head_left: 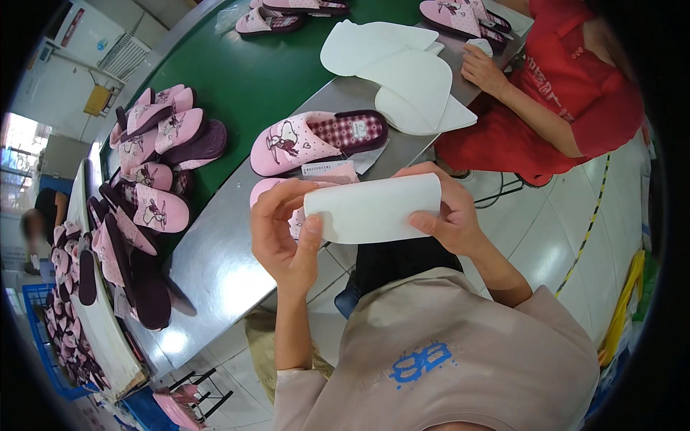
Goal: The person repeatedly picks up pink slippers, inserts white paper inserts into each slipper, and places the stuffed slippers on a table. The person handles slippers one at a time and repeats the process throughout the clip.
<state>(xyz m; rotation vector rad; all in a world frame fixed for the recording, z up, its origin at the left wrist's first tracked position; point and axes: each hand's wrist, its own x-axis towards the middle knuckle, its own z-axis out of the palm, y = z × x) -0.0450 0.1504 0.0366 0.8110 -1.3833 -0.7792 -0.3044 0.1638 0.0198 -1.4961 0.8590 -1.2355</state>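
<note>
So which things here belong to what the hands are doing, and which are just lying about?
Likely in the job:
- white sheet, held curved between left hand and right hand
- white cutouts, overlapping ahead
- nearest whole pink slipper

Probably just lying about:
- clear plastic, far side
- yellow item, far right

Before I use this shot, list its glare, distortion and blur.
Head view: strong glare on the steel tabletop; head view: window at far left washed out, dark fisheye rim, green work surface edge bowed; head view: background person's head smeared, while the curled white sheet looks reasonably sharp.
</note>
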